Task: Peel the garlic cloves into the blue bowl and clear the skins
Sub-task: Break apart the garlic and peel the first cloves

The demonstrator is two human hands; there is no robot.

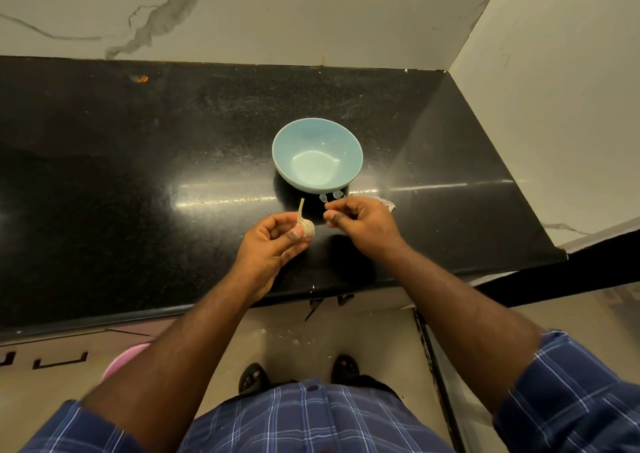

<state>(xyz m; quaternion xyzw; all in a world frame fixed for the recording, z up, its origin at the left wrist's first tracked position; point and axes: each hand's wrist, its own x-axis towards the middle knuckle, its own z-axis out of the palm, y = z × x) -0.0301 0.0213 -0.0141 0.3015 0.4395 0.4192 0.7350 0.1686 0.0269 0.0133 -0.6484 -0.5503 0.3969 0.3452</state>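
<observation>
1. Two hands work just above the near edge of the dark surface (pixel 138 182). The left hand (pixel 273 241) holds a garlic bulb (pixel 306 228), fingers curled round it and the thumb pressed on its side, with the dry stalk pointing up and away.
2. The right hand (pixel 363 222) hovers just beside the bulb, its fingers bent inward with thumb and forefinger tips close together. Whether they pinch a scrap of skin is too small to tell.
3. Judged from this, the task is at an early step: stripping outer skin or breaking a clove free. The next move calls for the right fingers to catch a loose edge or a clove while the left hand steadies the bulb.
4. A few pale skin scraps (pixel 332 196) lie on the surface between the hands and the bowl, and another scrap (pixel 388 203) lies just past the right hand. They remain to be cleared.
5. Farther back, the blue bowl (pixel 317 156) stands upright and looks empty, so no peeled clove seems to be in it yet.
6. Nothing stands between the hands and the bowl. An orange spot (pixel 142 78) marks the surface far left, well apart, near the marbled wall (pixel 311 12).
</observation>
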